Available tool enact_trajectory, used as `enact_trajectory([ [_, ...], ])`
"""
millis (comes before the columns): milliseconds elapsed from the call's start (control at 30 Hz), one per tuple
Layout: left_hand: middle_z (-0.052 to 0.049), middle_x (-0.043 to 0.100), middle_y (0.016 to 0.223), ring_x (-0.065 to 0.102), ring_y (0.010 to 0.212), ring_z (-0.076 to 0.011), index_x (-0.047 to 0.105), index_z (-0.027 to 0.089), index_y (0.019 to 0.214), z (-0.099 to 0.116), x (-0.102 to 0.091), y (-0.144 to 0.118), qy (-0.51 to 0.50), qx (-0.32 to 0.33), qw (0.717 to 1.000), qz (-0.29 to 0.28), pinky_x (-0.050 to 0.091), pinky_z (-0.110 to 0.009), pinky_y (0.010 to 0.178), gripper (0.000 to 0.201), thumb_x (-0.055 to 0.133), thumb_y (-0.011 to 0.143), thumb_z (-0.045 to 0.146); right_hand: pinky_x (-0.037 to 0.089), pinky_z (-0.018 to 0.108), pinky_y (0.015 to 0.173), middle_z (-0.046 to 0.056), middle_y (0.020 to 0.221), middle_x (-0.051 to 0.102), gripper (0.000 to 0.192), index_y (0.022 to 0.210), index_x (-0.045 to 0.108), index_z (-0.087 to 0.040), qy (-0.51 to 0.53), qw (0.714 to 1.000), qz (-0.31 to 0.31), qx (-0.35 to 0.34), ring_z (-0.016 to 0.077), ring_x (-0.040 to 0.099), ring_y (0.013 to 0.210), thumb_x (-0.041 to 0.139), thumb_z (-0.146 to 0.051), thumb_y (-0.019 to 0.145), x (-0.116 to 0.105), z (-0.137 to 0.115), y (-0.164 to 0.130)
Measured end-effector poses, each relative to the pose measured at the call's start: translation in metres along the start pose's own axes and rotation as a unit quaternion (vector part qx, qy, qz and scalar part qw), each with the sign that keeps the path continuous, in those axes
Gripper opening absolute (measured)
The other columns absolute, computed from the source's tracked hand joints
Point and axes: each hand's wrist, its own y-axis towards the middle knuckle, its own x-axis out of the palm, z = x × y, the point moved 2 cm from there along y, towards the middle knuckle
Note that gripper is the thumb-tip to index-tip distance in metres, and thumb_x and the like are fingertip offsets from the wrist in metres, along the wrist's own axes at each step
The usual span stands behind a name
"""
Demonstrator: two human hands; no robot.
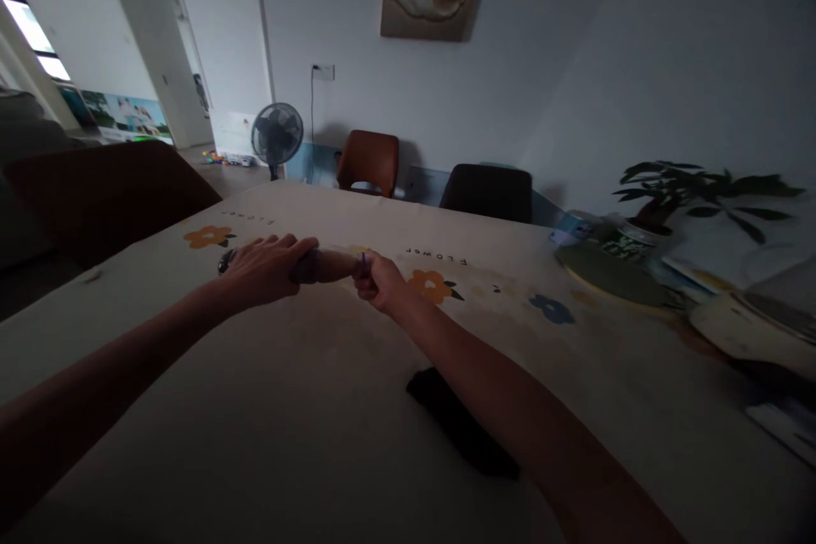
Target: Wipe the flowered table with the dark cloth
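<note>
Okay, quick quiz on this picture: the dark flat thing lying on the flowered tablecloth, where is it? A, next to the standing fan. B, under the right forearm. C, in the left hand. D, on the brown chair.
B: the dark flat object lies on the cream flowered tablecloth, partly covered by the right forearm, nearer the camera than the right hand and left hand.

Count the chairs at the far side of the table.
2. A brown chair stands behind the table's far edge near the fan; a black chair stands to its right. Others may be hidden.
</note>
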Motion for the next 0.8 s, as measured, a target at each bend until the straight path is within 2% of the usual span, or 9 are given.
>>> enact_trajectory([
  [200,-0.011,0.057,0.119,0.057,0.104,-0.0354,0.045,0.031,0.136,-0.001,-0.003,0.01,-0.017,0.006,1.0,0.007,0.044,-0.048,0.089,0.064,0.056,0.074,0.026,0.008,0.014,0.033,-0.008,0.051,0.03,0.038,0.065,0.034,-0.019,0.005,1.0,-0.004,0.024,0.0044,0.019,0.035,0.031,-0.019,0.103,0.0,-0.003,0.014],
  [300,-0.01,0.057,0.124,0.057,0.107,-0.0343,0.044,0.029,0.138,-0.011,0.004,0.015,-0.118,-0.023,0.993,0.012,0.045,-0.046,0.089,0.071,0.062,0.069,0.029,0.011,0.014,0.032,-0.009,0.054,0.029,0.039,0.067,0.037,-0.017,0.007,0.999,0.002,0.036,0.0037,0.018,0.036,0.041,-0.023,0.106,0.006,-0.022,0.028],
  [367,-0.007,0.06,0.122,0.058,0.105,-0.0301,0.045,0.028,0.136,-0.021,0.01,0.017,-0.255,-0.049,0.965,0.031,0.046,-0.041,0.089,0.075,0.067,0.065,0.032,0.016,0.014,0.032,-0.009,0.056,0.03,0.037,0.071,0.042,-0.015,0.009,0.999,0.014,0.027,0.0034,0.02,0.037,0.047,-0.025,0.106,0.012,-0.046,0.043],
  [467,-0.004,0.065,0.107,0.06,0.097,-0.0242,0.049,0.023,0.13,-0.036,0.017,0.014,-0.458,-0.098,0.882,0.057,0.048,-0.034,0.083,0.077,0.075,0.059,0.038,0.02,0.013,0.033,-0.009,0.06,0.036,0.029,0.079,0.051,-0.013,0.015,0.999,0.047,-0.016,0.003,0.025,0.039,0.052,-0.026,0.104,0.018,-0.092,0.067],
  [533,-0.004,0.066,0.102,0.06,0.092,-0.0226,0.05,0.021,0.129,-0.044,0.017,0.007,-0.524,-0.135,0.839,0.061,0.049,-0.032,0.079,0.08,0.078,0.056,0.039,0.023,0.012,0.034,-0.008,0.063,0.04,0.024,0.085,0.054,-0.012,0.018,0.995,0.081,-0.055,0.0029,0.029,0.04,0.054,-0.027,0.104,0.01,-0.123,0.078],
  [633,-0.005,0.066,0.101,0.059,0.089,-0.0206,0.051,0.018,0.128,-0.049,0.011,-0.007,-0.558,-0.163,0.81,0.076,0.049,-0.031,0.077,0.08,0.079,0.055,0.036,0.031,0.012,0.036,-0.005,0.069,0.047,0.019,0.093,0.057,-0.012,0.021,0.982,0.148,-0.118,0.0038,0.037,0.044,0.056,-0.028,0.103,-0.025,-0.166,0.08],
  [800,-0.003,0.066,0.099,0.059,0.088,-0.0213,0.057,0.022,0.118,-0.055,0.003,-0.031,-0.584,-0.23,0.771,0.11,0.05,-0.028,0.071,0.082,0.08,0.04,0.036,0.045,0.016,0.047,0.0,0.082,0.056,0.017,0.102,0.058,-0.012,0.005,0.94,0.264,-0.215,0.0075,0.051,0.056,0.057,-0.029,0.102,-0.127,-0.213,0.041],
])
